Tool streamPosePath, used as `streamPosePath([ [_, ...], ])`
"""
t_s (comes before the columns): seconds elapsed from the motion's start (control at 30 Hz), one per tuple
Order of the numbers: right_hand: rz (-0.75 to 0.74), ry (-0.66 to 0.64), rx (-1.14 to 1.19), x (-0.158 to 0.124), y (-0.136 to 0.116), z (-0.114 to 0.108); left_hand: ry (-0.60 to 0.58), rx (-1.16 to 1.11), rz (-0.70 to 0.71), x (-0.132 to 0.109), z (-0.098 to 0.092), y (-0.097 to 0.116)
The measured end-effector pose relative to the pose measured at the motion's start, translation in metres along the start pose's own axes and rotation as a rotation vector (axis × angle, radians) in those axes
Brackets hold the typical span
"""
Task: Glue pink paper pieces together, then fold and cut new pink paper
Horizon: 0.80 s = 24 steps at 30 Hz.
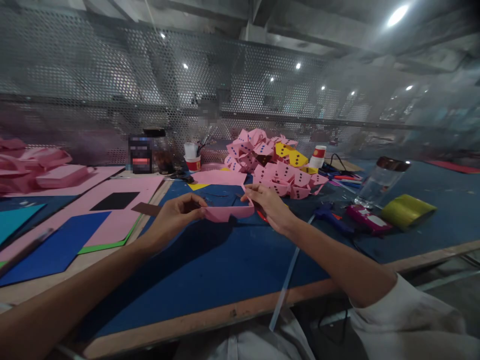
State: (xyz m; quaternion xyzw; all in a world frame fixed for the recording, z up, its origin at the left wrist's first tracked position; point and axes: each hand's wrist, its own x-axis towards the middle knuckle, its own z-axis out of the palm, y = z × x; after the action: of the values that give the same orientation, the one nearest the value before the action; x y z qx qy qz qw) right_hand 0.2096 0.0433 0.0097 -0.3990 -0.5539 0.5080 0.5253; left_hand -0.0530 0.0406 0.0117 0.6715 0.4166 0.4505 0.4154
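Observation:
A folded strip of pink foam or paper [227,214] is held between my two hands, just above the blue work surface [180,280]. My left hand [180,212] pinches its left end between thumb and fingers. At the other end, my right hand [270,206] grips the strip where it bends away from me. Something red shows partly beneath my right hand. A flat pink sheet [219,177] lies just beyond the strip, with a heap of pink folded pieces with dark dots [258,150] behind it.
Right of my arm are a blue glue gun [333,221], a magenta tool [369,220], a yellow roll [409,211] and a clear bottle [380,182]. A translucent stick [287,280] crosses the front edge. Blue, pink and green sheets [60,245] cover the left side. Metal mesh [210,75] stands behind.

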Motion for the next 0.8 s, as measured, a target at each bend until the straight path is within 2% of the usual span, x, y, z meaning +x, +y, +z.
streamPosePath([
  [0.2, -0.052, -0.016, -0.002, 0.002, -0.001, 0.002, 0.045, 0.145, 0.058, 0.001, -0.002, -0.003],
  [0.47, -0.086, -0.125, -0.037, -0.007, 0.005, 0.010, 0.072, 0.315, 0.158, -0.004, 0.002, -0.008],
  [0.8, -0.100, -0.226, -0.030, -0.017, 0.006, 0.022, 0.059, 0.384, 0.450, -0.024, 0.030, 0.000],
])
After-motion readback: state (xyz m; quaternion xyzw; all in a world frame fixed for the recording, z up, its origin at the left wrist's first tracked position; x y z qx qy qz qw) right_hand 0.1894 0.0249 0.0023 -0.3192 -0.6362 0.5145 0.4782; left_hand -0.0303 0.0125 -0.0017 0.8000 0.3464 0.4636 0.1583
